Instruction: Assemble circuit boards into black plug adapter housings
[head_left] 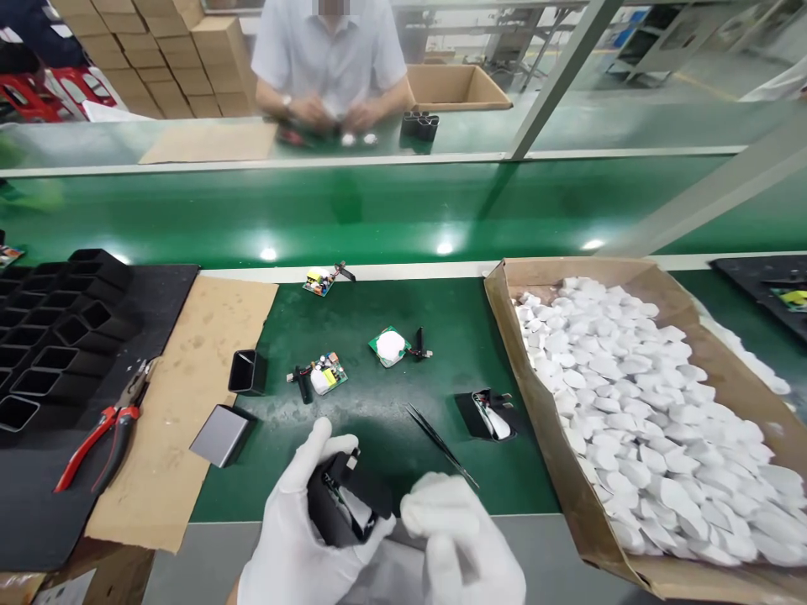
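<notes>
My left hand (pixel 308 538), in a white glove, is wrapped round a black charger housing (pixel 331 508) at the table's front edge. The housing's open end faces up, with a white-covered circuit board and a black plug part showing inside. Just right of it is my right hand (pixel 463 538), also gloved, its fingers curled closed; whatever they may hold is hidden. A pair of tweezers (pixel 441 445) lies on the green table beyond that hand. Another filled black housing (pixel 487 414) rests to the right.
Circuit boards (pixel 328 372) with leads lie ahead. Two housings (pixel 247 372) stand left near red-handled pliers (pixel 119 428) on cardboard (pixel 182 403). Rows of black housings (pixel 56 336) fill the left mat. A cardboard tray (pixel 535 420) of white pads is right. A person (pixel 331 67) works opposite.
</notes>
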`<state>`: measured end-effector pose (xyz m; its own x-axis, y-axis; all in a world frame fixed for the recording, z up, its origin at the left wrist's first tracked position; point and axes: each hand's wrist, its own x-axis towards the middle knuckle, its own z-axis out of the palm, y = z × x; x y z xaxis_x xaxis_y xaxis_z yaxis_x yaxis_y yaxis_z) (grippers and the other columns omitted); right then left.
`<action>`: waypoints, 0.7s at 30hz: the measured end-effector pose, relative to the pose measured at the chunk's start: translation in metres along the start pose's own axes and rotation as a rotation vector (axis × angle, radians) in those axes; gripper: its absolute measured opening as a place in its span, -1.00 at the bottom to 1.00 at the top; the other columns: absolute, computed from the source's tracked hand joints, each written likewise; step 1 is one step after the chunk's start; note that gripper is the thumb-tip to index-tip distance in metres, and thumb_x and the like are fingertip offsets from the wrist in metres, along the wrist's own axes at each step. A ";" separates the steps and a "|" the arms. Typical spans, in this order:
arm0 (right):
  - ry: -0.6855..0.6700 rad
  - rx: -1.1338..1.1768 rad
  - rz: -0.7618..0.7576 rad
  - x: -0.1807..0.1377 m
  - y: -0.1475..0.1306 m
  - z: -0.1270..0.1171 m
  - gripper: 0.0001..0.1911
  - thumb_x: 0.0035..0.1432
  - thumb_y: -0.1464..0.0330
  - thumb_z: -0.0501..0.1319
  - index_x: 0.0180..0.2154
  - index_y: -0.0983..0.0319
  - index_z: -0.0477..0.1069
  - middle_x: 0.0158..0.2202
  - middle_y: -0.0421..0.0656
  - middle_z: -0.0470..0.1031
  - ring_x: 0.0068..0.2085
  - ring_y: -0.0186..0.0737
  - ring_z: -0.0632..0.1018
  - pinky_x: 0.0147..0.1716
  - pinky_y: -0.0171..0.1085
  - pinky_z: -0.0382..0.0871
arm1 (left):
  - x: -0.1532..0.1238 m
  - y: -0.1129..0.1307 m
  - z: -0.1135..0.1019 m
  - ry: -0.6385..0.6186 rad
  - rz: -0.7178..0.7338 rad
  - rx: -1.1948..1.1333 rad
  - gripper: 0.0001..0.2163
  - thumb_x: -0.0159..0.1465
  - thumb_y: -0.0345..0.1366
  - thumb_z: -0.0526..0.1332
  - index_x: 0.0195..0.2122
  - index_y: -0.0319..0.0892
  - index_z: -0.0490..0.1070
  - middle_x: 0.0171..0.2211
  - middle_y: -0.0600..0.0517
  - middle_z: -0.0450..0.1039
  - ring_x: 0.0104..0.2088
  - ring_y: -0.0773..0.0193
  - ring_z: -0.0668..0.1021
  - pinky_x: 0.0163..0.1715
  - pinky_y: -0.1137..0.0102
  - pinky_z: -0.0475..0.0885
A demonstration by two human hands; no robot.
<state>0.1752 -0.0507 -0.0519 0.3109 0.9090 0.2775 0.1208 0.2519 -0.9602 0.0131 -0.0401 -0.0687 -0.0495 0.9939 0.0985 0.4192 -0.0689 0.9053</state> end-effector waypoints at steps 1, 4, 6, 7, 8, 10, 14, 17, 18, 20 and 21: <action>-0.015 -0.066 -0.130 -0.007 0.003 -0.001 -0.81 0.46 0.21 0.27 -0.07 0.07 0.66 -0.29 -0.13 0.58 -0.29 -0.15 0.60 -0.37 -0.21 0.52 | 0.003 0.002 0.001 0.039 0.020 0.030 -0.12 0.21 -0.24 0.53 0.50 0.01 0.12 0.11 -0.10 0.68 0.05 0.02 0.75 0.07 0.16 0.74; -0.029 -0.261 -0.257 -0.018 0.010 0.001 -0.66 0.45 0.13 0.29 0.18 0.02 0.58 -0.10 -0.06 0.64 -0.14 -0.05 0.66 -0.23 -0.13 0.65 | 0.008 0.003 0.003 0.128 0.073 0.073 -0.18 0.25 -0.28 0.50 0.47 -0.02 0.16 0.07 -0.10 0.69 -0.02 0.06 0.76 0.01 0.18 0.75; -0.023 -0.378 -0.221 -0.017 0.011 0.005 -0.66 0.46 0.07 0.27 0.17 -0.01 0.56 -0.06 -0.07 0.65 -0.10 -0.05 0.68 -0.14 -0.11 0.68 | 0.005 0.002 0.003 0.141 0.076 0.046 -0.25 0.30 -0.30 0.47 0.46 -0.01 0.19 0.09 -0.11 0.68 -0.06 0.07 0.75 -0.08 0.19 0.76; -0.048 -0.431 -0.225 -0.014 0.010 0.006 -0.66 0.47 0.06 0.26 0.15 0.00 0.56 -0.06 -0.08 0.66 -0.10 -0.06 0.69 -0.13 -0.11 0.69 | 0.003 0.000 0.003 0.145 0.077 0.026 -0.27 0.32 -0.29 0.46 0.45 0.01 0.19 0.11 -0.12 0.67 -0.07 0.07 0.75 -0.10 0.18 0.76; -0.074 -0.487 -0.250 -0.010 0.009 0.007 -0.65 0.47 0.05 0.25 0.14 0.03 0.55 -0.07 -0.07 0.68 -0.11 -0.07 0.70 -0.14 -0.13 0.70 | 0.000 -0.001 0.003 0.151 0.077 0.009 -0.28 0.32 -0.28 0.46 0.45 0.03 0.19 0.13 -0.12 0.66 -0.08 0.07 0.74 -0.12 0.17 0.75; -0.113 -0.611 -0.351 0.000 0.004 0.008 -0.70 0.48 0.09 0.24 0.08 0.09 0.55 -0.13 -0.07 0.70 -0.20 -0.10 0.70 -0.24 -0.17 0.70 | -0.006 -0.003 0.003 0.172 0.076 0.002 -0.29 0.33 -0.26 0.47 0.44 0.06 0.20 0.13 -0.12 0.65 -0.08 0.07 0.73 -0.13 0.16 0.74; -0.152 -0.787 -0.527 0.011 -0.006 0.013 -0.86 0.47 0.25 0.20 -0.09 0.12 0.52 -0.26 -0.13 0.71 -0.43 -0.19 0.63 -0.50 -0.23 0.59 | -0.009 -0.007 0.004 0.251 0.086 0.060 -0.34 0.32 -0.28 0.47 0.40 0.04 0.28 0.05 -0.10 0.67 -0.12 0.08 0.72 -0.18 0.17 0.72; -0.172 -0.721 -0.352 0.002 -0.005 0.020 -0.80 0.49 0.27 0.15 0.02 0.06 0.52 -0.14 -0.12 0.70 -0.27 -0.15 0.72 -0.34 -0.21 0.70 | -0.004 -0.008 0.005 0.269 0.085 0.094 -0.34 0.31 -0.39 0.41 0.42 0.02 0.28 0.05 -0.08 0.68 -0.08 0.08 0.71 -0.14 0.19 0.71; -0.160 -0.692 -0.275 -0.003 -0.004 0.022 -0.78 0.50 0.25 0.16 0.06 0.05 0.51 -0.08 -0.11 0.69 -0.17 -0.14 0.74 -0.25 -0.20 0.73 | -0.002 -0.008 0.005 0.267 0.092 0.097 -0.32 0.31 -0.43 0.38 0.43 0.03 0.27 0.05 -0.07 0.68 -0.05 0.08 0.71 -0.13 0.20 0.71; -0.123 -0.685 -0.191 -0.010 -0.002 0.025 -0.77 0.47 0.21 0.23 0.09 0.04 0.49 -0.01 -0.08 0.68 -0.07 -0.10 0.75 -0.18 -0.18 0.73 | 0.003 -0.007 0.006 0.283 0.109 0.091 -0.30 0.30 -0.48 0.33 0.44 0.03 0.26 0.05 -0.05 0.67 -0.03 0.09 0.70 -0.11 0.21 0.70; -0.109 -0.709 -0.194 -0.011 -0.002 0.025 -0.76 0.44 0.20 0.27 0.09 0.05 0.48 -0.01 -0.07 0.68 -0.06 -0.09 0.75 -0.19 -0.18 0.73 | 0.005 -0.005 0.007 0.300 0.122 0.085 -0.31 0.29 -0.49 0.32 0.44 0.03 0.26 0.04 -0.05 0.67 -0.03 0.09 0.70 -0.11 0.22 0.69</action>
<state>0.1480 -0.0528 -0.0539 0.1309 0.9072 0.3998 0.7549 0.1702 -0.6333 0.0167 -0.0341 -0.0759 -0.2541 0.9082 0.3327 0.5119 -0.1655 0.8429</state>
